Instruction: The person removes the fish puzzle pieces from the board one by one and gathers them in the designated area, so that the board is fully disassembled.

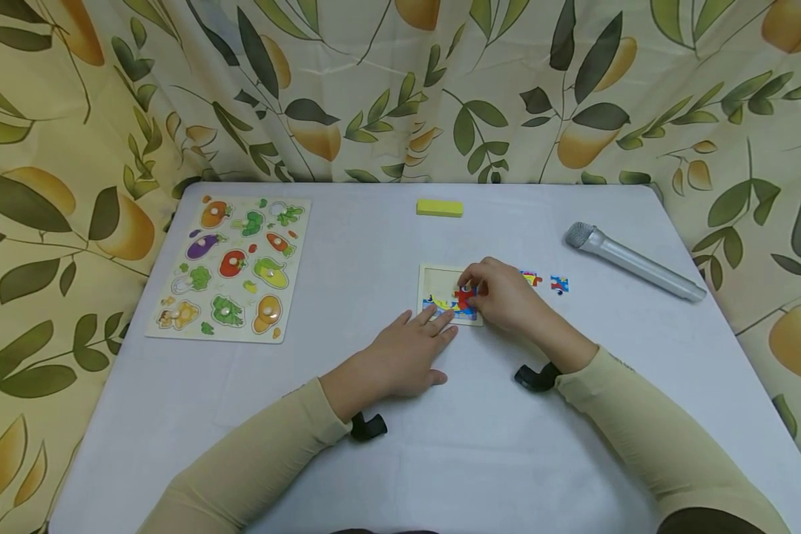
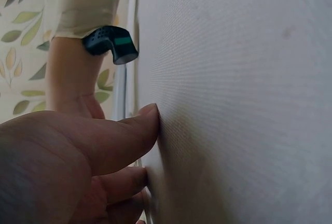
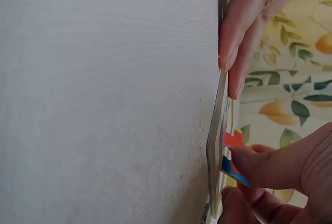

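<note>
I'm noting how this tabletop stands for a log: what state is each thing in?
Puzzle tray: partly filled, upper left bare
Red puzzle piece: pinched, not flat in the tray
Right hand: pinching that piece
Left hand: fingers extended, touching the tray
Loose pieces: outside the tray
Vegetable board: flat, pieces appear seated
Microphone: lying down; on or off unclear
Yellow block: lying flat
</note>
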`<state>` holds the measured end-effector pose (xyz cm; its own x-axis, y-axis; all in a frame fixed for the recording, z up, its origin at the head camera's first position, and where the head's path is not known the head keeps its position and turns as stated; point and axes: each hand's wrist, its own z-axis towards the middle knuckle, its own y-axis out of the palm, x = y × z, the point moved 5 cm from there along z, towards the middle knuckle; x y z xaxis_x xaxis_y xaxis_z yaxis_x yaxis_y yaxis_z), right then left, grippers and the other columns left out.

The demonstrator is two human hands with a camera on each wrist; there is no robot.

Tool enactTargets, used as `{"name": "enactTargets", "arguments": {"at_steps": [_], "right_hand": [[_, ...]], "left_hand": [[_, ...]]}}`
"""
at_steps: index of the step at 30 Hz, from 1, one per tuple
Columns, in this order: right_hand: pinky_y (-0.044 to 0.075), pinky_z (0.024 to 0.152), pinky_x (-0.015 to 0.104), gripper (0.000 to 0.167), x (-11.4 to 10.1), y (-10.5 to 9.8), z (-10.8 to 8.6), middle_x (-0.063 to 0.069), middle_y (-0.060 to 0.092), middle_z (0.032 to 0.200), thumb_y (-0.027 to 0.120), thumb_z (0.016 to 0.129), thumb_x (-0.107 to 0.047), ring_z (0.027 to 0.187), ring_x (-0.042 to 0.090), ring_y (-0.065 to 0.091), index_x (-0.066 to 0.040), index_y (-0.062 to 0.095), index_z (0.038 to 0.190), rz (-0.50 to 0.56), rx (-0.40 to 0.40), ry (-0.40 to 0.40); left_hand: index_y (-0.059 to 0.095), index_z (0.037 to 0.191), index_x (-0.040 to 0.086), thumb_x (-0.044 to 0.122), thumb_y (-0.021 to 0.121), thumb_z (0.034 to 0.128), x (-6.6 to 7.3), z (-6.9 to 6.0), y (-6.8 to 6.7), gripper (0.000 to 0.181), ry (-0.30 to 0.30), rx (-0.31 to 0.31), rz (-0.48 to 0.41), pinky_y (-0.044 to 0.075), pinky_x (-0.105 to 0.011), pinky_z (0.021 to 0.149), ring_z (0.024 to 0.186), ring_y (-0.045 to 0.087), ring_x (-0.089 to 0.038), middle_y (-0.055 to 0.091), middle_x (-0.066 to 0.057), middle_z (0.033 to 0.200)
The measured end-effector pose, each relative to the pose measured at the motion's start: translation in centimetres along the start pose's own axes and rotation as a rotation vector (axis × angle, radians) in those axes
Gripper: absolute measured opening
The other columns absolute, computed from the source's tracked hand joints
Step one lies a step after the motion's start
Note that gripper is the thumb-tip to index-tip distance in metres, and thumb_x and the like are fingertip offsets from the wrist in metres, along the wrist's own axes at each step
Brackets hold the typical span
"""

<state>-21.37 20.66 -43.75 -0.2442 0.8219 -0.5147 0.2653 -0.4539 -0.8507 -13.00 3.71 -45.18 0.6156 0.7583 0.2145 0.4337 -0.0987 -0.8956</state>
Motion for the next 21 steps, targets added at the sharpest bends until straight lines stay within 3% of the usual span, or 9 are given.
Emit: {"name": "enactTargets", "arguments": {"at_steps": [11,21], "right_hand": [[0.058,0.093,0.048,0.025,-0.4,-0.4,0.0,0.009,0.076,0.108,0.069,0.097,0.006,0.099,0.030,0.067,-0.013,0.080,0.108,0.061,0.055,-0.016],[0.054,0.077,0.032,0.021,0.8,-2.6,-0.8,0.009,0.074,0.108,0.076,0.096,0.002,0.094,0.028,0.067,-0.013,0.083,0.108,0.115,0.093,0.063]], "left_hand": [[0.027,0.173,0.023,0.059,0.061,0.1052,-0.1,0.1,0.1,0.083,0.005,0.001,0.011,0.018,-0.054,0.137,0.172,0.008,-0.025,0.012,0.004,0.183],[0.028,0.172,0.023,0.058,0.061,0.1047,0.0,0.1,0.1,0.083,-0.001,-0.006,0.011,0.018,-0.054,0.137,0.172,0.008,-0.025,0.013,0.004,0.183]]}}
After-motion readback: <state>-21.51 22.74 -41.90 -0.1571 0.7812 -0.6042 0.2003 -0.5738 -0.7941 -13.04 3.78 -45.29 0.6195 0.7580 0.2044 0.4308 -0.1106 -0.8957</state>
